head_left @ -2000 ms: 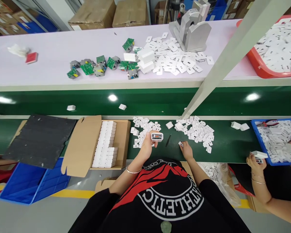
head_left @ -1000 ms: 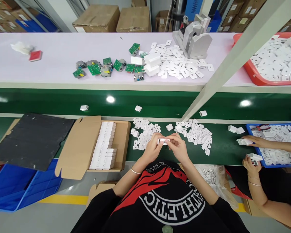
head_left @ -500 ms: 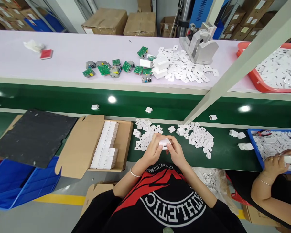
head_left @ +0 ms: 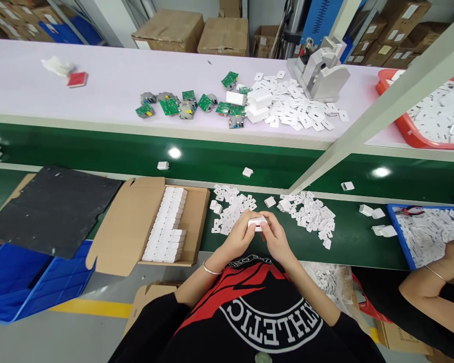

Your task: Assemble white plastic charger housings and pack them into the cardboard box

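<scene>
My left hand point(head_left: 239, 236) and my right hand point(head_left: 275, 237) are both closed on one small white plastic casing point(head_left: 257, 223), held in front of my chest. The fingertips grip its two ends, and a dark slot shows on its near side. Just beyond my left hand lies a pile of flat white plastic plates point(head_left: 232, 206) on the green worktop. Another pile of white plates point(head_left: 313, 219) spreads out to the right of my right hand. Between the piles rests a single white casing point(head_left: 270, 201).
An open cardboard box point(head_left: 200, 217) with rows of white casings stands left. Several casings sit on the green belt point(head_left: 204, 164). The raised shelf bears circuit boards point(head_left: 169, 106), white plates and a metal fixture point(head_left: 325, 75). A slanted post point(head_left: 336, 146) crosses the right. A co-worker's arm point(head_left: 427, 287) reaches near a blue tray point(head_left: 401, 237).
The casings on the green belt have moved right. My hands still hold the same casing, with hardly any shift. The co-worker's hands have moved right, partly out of view. The view has shifted slightly.
</scene>
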{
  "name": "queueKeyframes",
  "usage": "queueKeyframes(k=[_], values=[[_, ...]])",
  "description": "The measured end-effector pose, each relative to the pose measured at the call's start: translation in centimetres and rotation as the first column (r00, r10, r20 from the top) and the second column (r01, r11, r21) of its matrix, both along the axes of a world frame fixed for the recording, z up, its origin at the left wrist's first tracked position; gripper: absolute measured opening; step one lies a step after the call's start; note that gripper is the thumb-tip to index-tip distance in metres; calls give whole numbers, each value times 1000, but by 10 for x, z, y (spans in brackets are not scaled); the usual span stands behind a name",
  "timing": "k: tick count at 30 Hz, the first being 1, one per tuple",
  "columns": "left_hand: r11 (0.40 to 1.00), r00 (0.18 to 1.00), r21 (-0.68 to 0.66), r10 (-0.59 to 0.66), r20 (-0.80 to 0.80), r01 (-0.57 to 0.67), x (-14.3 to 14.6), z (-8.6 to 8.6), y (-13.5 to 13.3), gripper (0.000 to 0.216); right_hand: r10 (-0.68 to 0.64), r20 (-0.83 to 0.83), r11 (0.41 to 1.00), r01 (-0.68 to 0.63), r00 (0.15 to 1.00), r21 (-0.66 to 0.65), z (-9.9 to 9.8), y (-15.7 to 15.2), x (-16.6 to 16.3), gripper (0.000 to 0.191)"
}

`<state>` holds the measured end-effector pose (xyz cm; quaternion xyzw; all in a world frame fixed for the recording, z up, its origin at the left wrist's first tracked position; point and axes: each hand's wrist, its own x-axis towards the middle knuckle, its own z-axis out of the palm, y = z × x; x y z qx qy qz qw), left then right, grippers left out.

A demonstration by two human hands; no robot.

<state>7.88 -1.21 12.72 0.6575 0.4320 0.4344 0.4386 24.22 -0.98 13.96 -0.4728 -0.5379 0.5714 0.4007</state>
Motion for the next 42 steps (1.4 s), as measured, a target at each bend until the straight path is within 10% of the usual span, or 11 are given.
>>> queueKeyframes(k=[15, 25, 29, 36, 42], values=[[981, 995, -185, -36, 89, 52, -8, -21, 3, 48, 29, 36, 991, -24, 999, -133, -32, 17, -3, 46], [907, 968, -386, 227, 108, -170, 2, -58, 7, 53, 280, 145, 953, -257, 949, -159, -78, 51, 3, 48], [808, 920, -542, 363, 148, -232, -7, -78, 10, 58, 497, 401, 868, -443, 770, -225, -105, 107, -3, 47], [625, 704, -761, 619, 349, -172, -7, -87, 6, 58, 101, 857, 994, -17, 506, -108, -170, 283, 32, 65], [601, 772, -734, 613, 169, -316, -5, -80, 6, 52, 85, 951, 996, 7, 298, -91, -202, 326, 79, 65]])
